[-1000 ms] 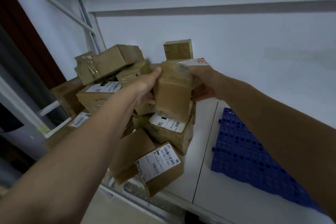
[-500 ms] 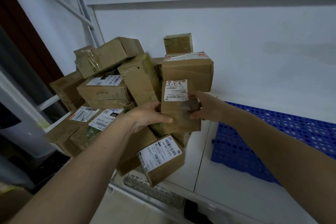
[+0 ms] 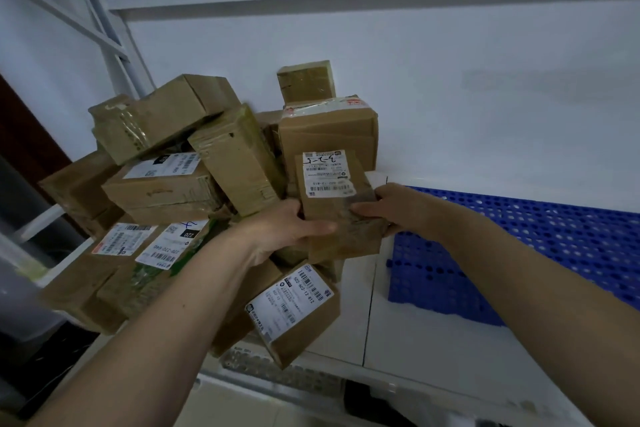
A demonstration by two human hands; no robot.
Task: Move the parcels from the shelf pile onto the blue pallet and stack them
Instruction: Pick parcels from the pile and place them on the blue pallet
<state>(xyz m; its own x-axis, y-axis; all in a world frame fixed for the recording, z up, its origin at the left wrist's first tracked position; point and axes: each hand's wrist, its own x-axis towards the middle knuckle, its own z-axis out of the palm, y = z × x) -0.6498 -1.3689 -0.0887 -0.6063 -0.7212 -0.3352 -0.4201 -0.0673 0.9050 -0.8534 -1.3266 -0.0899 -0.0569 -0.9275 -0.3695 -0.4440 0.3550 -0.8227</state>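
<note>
A person holds a labelled parcel at centre frame, in front of the pile of brown boxes. The left hand grips its lower left edge, thumb curled across the front; the right hand clasps the right edge, fingers wrapped over the front face. The blue pallet lies on the white shelf at right, bare where visible.

A white wall fills twelve to two o'clock. A diagonal white brace crosses at ten o'clock. A dark red-brown panel stands at nine o'clock.
</note>
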